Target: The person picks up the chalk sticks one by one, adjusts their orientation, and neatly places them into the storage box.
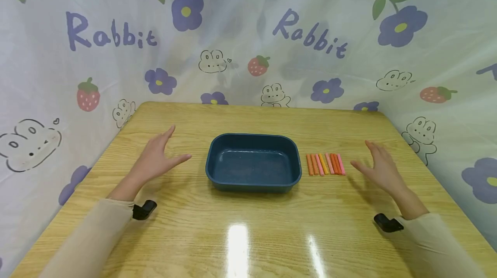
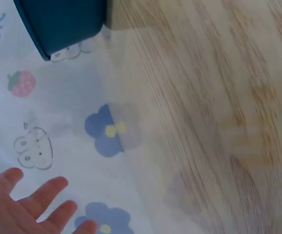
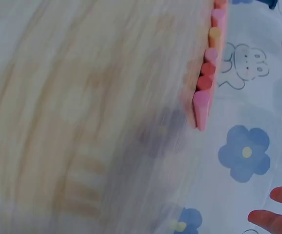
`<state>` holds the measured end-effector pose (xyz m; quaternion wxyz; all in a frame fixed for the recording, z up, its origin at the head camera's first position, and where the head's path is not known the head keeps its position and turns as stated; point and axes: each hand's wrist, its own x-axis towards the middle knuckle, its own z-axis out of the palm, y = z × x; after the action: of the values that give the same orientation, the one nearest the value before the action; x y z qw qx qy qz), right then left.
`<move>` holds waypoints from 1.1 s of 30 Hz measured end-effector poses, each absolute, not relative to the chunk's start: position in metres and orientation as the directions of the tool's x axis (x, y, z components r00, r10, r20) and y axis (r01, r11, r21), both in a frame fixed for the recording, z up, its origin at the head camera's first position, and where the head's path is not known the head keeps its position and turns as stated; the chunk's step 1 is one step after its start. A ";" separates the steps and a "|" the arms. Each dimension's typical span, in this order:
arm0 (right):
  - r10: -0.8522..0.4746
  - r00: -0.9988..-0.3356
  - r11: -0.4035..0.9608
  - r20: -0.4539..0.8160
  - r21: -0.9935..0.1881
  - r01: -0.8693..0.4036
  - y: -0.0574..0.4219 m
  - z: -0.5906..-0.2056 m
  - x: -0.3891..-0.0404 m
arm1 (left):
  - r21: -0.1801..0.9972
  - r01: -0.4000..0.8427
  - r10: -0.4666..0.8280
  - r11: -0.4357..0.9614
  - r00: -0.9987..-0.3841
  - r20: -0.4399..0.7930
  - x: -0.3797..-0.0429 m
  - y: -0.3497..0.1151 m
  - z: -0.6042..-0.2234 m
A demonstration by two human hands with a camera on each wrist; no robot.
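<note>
A dark blue rectangular tub [image 1: 252, 185] stands on the wooden table, its inside bare. To its right, several short sticks [image 1: 325, 164] that look like chalk or crayons lie side by side in a row, coloured orange, pink, yellow and red. My left hand [image 1: 155, 157] hovers left of the tub, thumb and fingers spread, holding nothing. On the other side, my right hand [image 1: 380, 168] is held in the air just right of the sticks, its fingers apart and touching nothing. The right wrist view shows the row of sticks [image 3: 207, 80] end-on, with part of the right hand [image 3: 277, 214] at the edge.
The light wooden table [image 1: 248, 217] reaches back to a white curtain [image 1: 240, 32] printed with flowers, rabbits and strawberries, which also hangs at both sides. Black bands [image 1: 144, 210] sit on both wrists. Glare streaks mark the front of the tabletop.
</note>
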<state>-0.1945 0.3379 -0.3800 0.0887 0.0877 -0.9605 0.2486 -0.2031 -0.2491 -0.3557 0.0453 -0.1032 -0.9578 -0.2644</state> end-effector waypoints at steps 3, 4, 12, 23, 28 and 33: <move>-0.120 -0.971 0.839 0.208 -0.502 -0.211 0.336 -0.381 -0.197 | 0.585 0.205 0.167 0.785 -0.979 0.119 -0.205 -0.247 -0.357; -0.119 -0.972 0.830 0.204 -0.516 -0.210 0.335 -0.381 -0.197 | 0.610 0.194 0.163 0.768 -0.981 0.106 -0.206 -0.245 -0.357; -0.082 -0.989 0.764 0.125 -0.629 -0.143 0.328 -0.380 -0.202 | 0.774 0.169 0.194 0.610 -0.979 0.062 -0.209 -0.234 -0.361; -0.007 -1.000 0.646 0.000 -0.763 -0.005 0.323 -0.382 -0.206 | 0.847 0.095 0.222 0.523 -0.975 -0.028 -0.215 -0.219 -0.369; 0.009 -0.999 0.526 -0.036 -0.850 0.035 0.321 -0.383 -0.209 | 0.905 0.059 0.253 0.422 -0.966 -0.055 -0.217 -0.211 -0.372; 0.027 -0.997 0.415 -0.069 -0.907 0.074 0.319 -0.383 -0.212 | 0.941 0.018 0.298 0.337 -0.951 -0.088 -0.219 -0.206 -0.374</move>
<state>-0.2125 0.3190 -0.3827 -0.0219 -0.0302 -0.8408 0.5401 -0.2195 -0.2058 -0.3743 -0.1232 -0.0978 -0.8084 -0.5673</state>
